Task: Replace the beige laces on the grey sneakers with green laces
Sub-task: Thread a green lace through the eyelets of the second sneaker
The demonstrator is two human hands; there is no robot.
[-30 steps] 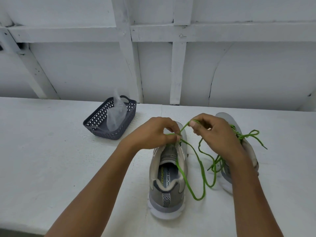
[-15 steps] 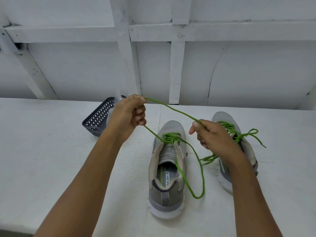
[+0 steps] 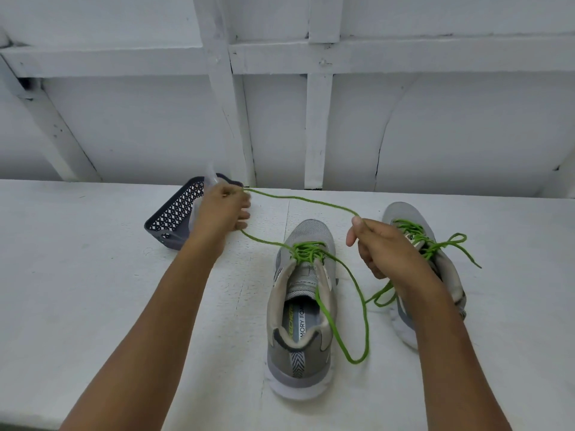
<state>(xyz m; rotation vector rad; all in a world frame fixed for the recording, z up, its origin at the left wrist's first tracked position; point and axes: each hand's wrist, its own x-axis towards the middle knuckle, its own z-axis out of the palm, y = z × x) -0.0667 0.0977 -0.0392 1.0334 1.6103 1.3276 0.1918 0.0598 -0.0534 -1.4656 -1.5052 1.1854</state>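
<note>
On white table by white wall: sneakers, basket, green lace.

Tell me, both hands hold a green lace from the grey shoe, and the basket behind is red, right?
Not quite: the basket is dark grey, not red, as the head view shows. The rest holds: the left hand and right hand both hold the green lace from the grey shoe.

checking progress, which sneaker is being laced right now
The middle sneaker, left of the other sneaker: its green lace runs from the eyelets to the left hand, then to the right hand.
</note>
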